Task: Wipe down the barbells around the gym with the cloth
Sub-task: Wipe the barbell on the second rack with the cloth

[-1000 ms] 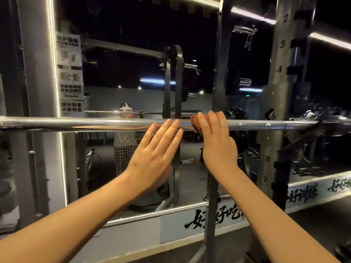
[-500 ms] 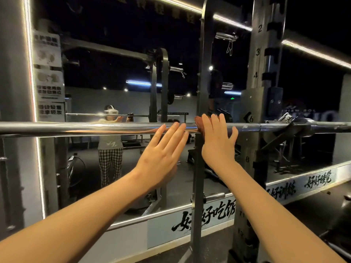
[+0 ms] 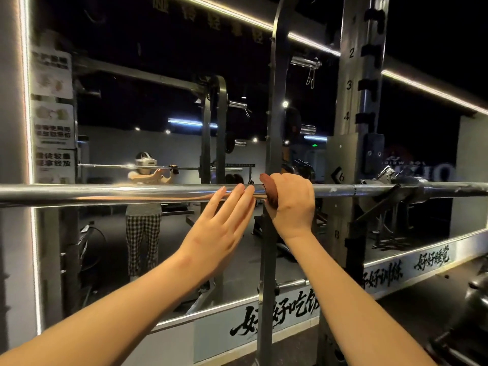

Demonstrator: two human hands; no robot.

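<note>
Head view, one moment. The bar (image 3: 105, 192) runs level across the middle of the field from 9 to 3 o'clock, and its right end lies on a dark hook (image 3: 377, 207) of the rack.

The right hand (image 3: 291, 204), just right of centre, is curled over the bar from above. Its fingers wrap over the far side and clamp the cloth (image 3: 271, 192) against the steel. The cloth is red-brown and folded round the bar; only its edge shows, at 9 o'clock of that hand.

The left hand (image 3: 219, 231) lies at 7 o'clock of the right hand, its back toward the camera. Its fingers (image 3: 235, 194) are straight and held together, the tips touching the near face of the bar just beside the cloth; they grip nothing.

A rack upright (image 3: 363, 83), numbered 2, 3 and 4, stands at 1 o'clock. A mirror (image 3: 158, 75) fills the wall behind the bar. At 9 o'clock it shows the reflection (image 3: 144, 207) of a person in checked trousers at a bar. Posters (image 3: 52, 114) hang at 10 o'clock. A strip of black lettering (image 3: 277, 315) runs below the mirror at 5 o'clock.
</note>
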